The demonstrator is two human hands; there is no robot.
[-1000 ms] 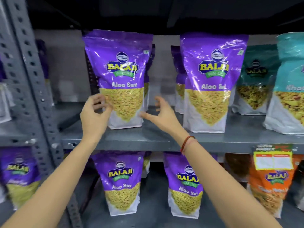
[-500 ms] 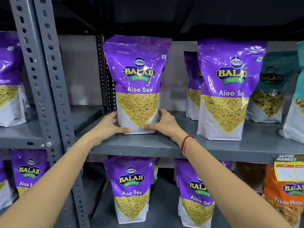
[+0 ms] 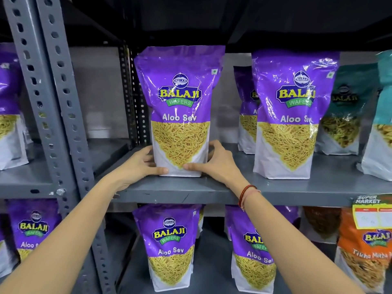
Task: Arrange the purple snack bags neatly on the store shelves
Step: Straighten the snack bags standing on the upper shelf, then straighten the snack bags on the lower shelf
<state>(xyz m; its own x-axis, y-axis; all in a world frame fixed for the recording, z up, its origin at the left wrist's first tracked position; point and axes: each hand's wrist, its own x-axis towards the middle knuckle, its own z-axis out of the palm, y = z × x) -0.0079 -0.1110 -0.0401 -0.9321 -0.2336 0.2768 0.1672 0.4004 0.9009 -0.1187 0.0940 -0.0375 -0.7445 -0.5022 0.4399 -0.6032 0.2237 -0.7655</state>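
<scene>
A purple Aloo Sev bag stands upright near the front of the grey middle shelf. My left hand grips its lower left corner, thumb across the white base. My right hand holds the lower right corner the same way. A second purple bag stands upright to the right on that shelf, with another purple bag partly hidden behind it. Two more purple bags stand on the shelf below.
Grey perforated uprights rise at the left, with more purple bags beyond them. Teal bags stand at the right of the middle shelf. An orange bag and a yellow price tag sit lower right.
Both hands came down from the bag's middle to its base and closed on the two lower corners. The bag now stands straighter at the shelf front.
</scene>
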